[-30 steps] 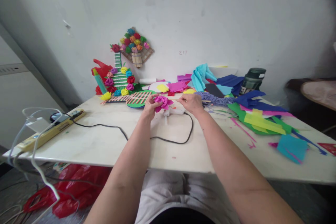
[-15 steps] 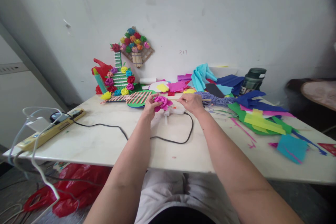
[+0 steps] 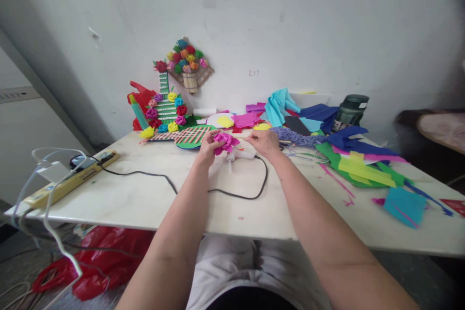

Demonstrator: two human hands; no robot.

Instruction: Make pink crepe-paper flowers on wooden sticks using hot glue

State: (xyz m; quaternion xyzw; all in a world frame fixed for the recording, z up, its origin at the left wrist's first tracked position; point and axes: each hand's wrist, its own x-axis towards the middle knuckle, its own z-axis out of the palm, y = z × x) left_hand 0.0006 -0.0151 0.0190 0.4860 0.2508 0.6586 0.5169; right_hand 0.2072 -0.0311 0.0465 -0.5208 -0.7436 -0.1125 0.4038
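Note:
My left hand [image 3: 207, 147] is closed on a magenta paper flower [image 3: 224, 141] held just above the white table [image 3: 145, 198]. My right hand [image 3: 264, 142] is beside it on the right, fingers pinched toward the flower; whatever they pinch is too small to make out. A white glue gun [image 3: 240, 155] lies on the table under and between my hands, with its black cord [image 3: 240, 193] looping toward me. A woven strip mat on a green paper shape [image 3: 191, 135] lies just behind my left hand.
Paper-flower crafts [image 3: 165, 106] lean against the wall, one [image 3: 187, 65] hanging on it. Coloured paper sheets [image 3: 348, 155] cover the right side, with a dark green jar [image 3: 349, 111]. A yellow power strip [image 3: 69, 179] with cables sits at left. Red plastic bag [image 3: 98, 261] lies on the floor.

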